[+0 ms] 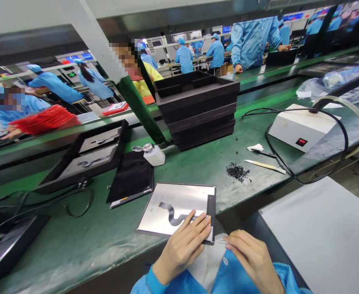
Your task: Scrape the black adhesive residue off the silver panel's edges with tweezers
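Observation:
A silver-backed display panel (pixel 164 206) lies on the green bench with its near right corner out past the edge. A curved grey ribbon cable (pixel 172 218) runs across its back. My left hand (pixel 187 245) rests flat over the panel's right part, fingers stretched out, covering one end of the cable. Just right of that corner, my right hand (pixel 251 255) is closed in a pinch. A small whitish bit shows at its fingertips, too small to name. Behind the panel are a dark display panel (pixel 133 175) and a white dispenser bottle (pixel 154 156) with its metal lid up.
Stacked black trays (pixel 202 118) stand at the back. A black tray (pixel 72 153) at left carries panels. Black scraps (pixel 238 172), a pale-handled stick tool (pixel 265 165) and a white box (pixel 302 126) with a looping cable are at right. Co-workers stand beyond the bench.

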Motion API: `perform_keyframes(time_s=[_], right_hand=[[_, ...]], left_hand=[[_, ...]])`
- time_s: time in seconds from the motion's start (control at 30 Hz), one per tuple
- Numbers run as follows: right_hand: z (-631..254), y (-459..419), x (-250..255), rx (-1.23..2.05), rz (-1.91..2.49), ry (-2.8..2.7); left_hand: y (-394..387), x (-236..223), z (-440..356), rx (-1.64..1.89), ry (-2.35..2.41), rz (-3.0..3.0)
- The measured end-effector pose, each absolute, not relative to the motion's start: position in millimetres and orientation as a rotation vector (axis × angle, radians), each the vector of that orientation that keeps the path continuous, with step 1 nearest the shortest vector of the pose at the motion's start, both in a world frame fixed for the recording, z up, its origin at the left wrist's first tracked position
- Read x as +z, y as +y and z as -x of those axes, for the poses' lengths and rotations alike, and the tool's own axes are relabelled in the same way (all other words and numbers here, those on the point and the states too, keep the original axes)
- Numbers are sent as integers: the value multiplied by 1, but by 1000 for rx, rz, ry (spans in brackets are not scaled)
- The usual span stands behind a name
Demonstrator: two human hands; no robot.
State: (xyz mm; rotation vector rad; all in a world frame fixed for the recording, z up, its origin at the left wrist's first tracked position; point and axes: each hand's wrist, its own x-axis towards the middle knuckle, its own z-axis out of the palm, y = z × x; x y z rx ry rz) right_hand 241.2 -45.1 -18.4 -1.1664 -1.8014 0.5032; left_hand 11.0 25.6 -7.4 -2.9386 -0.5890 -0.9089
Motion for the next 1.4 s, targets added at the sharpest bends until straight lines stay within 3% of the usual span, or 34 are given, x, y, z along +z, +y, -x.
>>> perform_keyframes(time_s=[0.53,0.7,1.03,1.27,1.4], right_hand=[[-242,-44,-8,480,1194,-1918],[-243,-43,-7,812,1298,-1781],[-246,-18,-14,1949,1302,-1024],[-249,-13,-15,2139,1259,-935],[-247,-16,-10,1995,1270,-1075]], left_hand=[[25,-6,-13,-935,-588,2918],[25,-4,-13,-931,-593,2931],[19,-4,-13,-963,-702,3073],[21,2,-12,-852,-550,3062],[20,1,-12,-856,-544,3052]])
